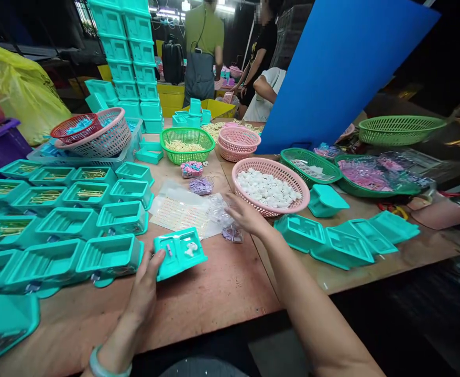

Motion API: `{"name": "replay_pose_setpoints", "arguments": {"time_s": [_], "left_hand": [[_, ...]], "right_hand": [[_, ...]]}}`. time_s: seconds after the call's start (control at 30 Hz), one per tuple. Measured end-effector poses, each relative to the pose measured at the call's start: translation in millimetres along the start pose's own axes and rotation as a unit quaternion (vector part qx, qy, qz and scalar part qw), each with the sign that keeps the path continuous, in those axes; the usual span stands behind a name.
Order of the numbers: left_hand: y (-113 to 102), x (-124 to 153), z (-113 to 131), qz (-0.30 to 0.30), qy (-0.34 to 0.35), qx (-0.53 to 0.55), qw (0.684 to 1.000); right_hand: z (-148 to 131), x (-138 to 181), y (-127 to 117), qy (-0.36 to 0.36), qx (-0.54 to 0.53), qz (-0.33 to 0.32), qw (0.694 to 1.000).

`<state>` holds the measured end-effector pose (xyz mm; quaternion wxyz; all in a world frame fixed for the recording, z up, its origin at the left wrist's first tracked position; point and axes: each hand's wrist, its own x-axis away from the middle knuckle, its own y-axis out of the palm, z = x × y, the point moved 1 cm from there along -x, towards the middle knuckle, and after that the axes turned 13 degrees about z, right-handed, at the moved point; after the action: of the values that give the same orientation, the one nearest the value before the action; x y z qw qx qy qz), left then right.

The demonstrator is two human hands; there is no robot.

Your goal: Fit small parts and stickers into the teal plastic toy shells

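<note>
My left hand [145,280] grips a teal plastic box [175,268] by its left edge, thumb on top, tilted above the table. In the box's shallow recesses sit a small white figure [191,248] with dark spots and a little purple piece [169,250]. My right hand [249,215] stretches forward with its fingers apart, over a clear plastic container [217,209] of small parts. Beside it stands a pink basket [305,198] full of white figures [267,188]. Just below the fingers lies a clear pack of purple pieces [232,234]. A printed sticker sheet [177,215] lies beyond the held box.
Rows of teal boxes [67,222] fill the left, some holding thin sticks. More teal boxes [342,246] lie at the right. A green basket [186,157], stacked teal boxes [130,63] and a leaning blue board [332,68] stand behind. People [204,47] work farther back.
</note>
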<state>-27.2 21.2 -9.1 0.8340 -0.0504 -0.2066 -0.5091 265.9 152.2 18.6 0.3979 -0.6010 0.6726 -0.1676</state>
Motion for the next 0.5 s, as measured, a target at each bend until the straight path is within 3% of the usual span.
{"name": "replay_pose_setpoints", "arguments": {"time_s": [0.17,0.37,0.5], "left_hand": [[-9,11,-6,-0.020,-0.010,0.006,1.000],[7,17,-8,-0.029,-0.006,0.007,1.000],[6,22,-10,-0.046,-0.028,0.016,0.998]], "right_hand": [[21,64,-14,0.055,-0.005,0.129,0.990],[33,100,6,0.123,0.027,0.167,0.978],[7,112,9,0.138,-0.021,0.143,0.980]]}}
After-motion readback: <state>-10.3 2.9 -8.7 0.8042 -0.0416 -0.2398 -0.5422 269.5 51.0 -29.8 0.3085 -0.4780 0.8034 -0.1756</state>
